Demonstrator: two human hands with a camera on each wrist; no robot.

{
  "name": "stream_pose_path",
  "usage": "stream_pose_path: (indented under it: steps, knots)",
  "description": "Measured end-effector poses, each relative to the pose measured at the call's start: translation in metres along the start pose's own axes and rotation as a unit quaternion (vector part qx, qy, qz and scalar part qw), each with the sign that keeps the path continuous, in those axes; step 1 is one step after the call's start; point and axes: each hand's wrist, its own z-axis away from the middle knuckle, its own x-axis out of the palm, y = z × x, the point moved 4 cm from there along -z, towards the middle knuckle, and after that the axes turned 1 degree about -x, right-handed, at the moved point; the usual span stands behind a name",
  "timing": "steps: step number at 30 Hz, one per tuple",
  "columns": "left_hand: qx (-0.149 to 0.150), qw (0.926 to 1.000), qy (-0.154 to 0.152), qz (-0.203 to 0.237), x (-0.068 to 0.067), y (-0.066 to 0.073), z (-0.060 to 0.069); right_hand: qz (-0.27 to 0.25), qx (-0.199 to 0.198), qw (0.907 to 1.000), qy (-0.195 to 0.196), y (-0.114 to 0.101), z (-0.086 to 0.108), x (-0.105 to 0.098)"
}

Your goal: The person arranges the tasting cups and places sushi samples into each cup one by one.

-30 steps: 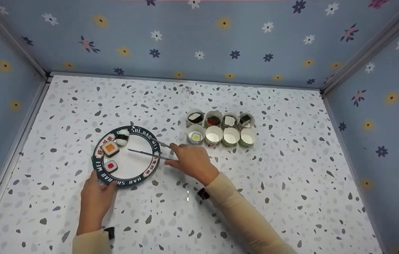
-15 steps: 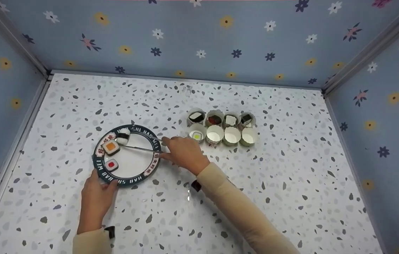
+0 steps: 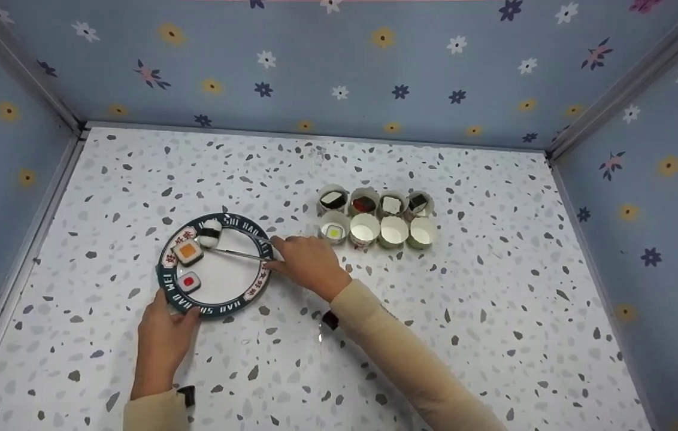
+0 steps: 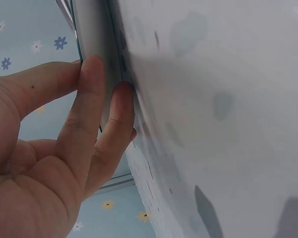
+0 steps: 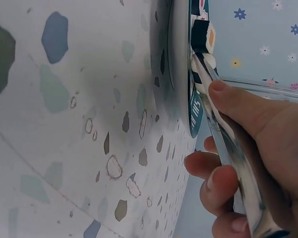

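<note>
A round plate [image 3: 231, 278] with a dark green lettered rim lies on the left of the table. My left hand [image 3: 162, 338] grips its near left edge; in the left wrist view the fingers [image 4: 92, 79] are at the rim. My right hand [image 3: 309, 266] holds metal tongs [image 3: 240, 255] reaching in over the plate from the right. Their tips are at a white toy sushi piece with a black band [image 3: 211, 232]; whether they squeeze it I cannot tell. Beside it sit a sushi piece with an orange centre [image 3: 187, 252] and a smaller one with a red centre [image 3: 188, 281].
Two rows of paper cups [image 3: 394, 232] stand right of the plate. Sushi pieces show in the back row, and one with a yellow centre [image 3: 333, 232] is in the front left cup. Flowered blue panels [image 3: 339, 66] enclose the speckled table [image 3: 495, 269].
My right hand has moved left and slightly away from me, bringing the tongs from the plate's middle to the black-banded sushi piece. The left hand stays on the rim.
</note>
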Motion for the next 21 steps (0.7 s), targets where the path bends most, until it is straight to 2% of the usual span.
stream_pose_path:
  steps: [6, 11, 21]
  knots:
    - [-0.003, 1.0, -0.001, -0.001, 0.0, 0.001, 0.0, -0.038, -0.003, 0.9991, 0.019, 0.005, 0.009, -0.005]
    - [-0.008, 0.9999, -0.006, -0.001, 0.0, 0.001, 0.0, -0.041, 0.002, 0.9988, 0.028, 0.013, 0.022, -0.015]
    - [-0.009, 0.9999, -0.011, 0.002, 0.0, 0.001, -0.001, -0.06, 0.038, 0.9957, 0.06, 0.044, 0.073, -0.041]
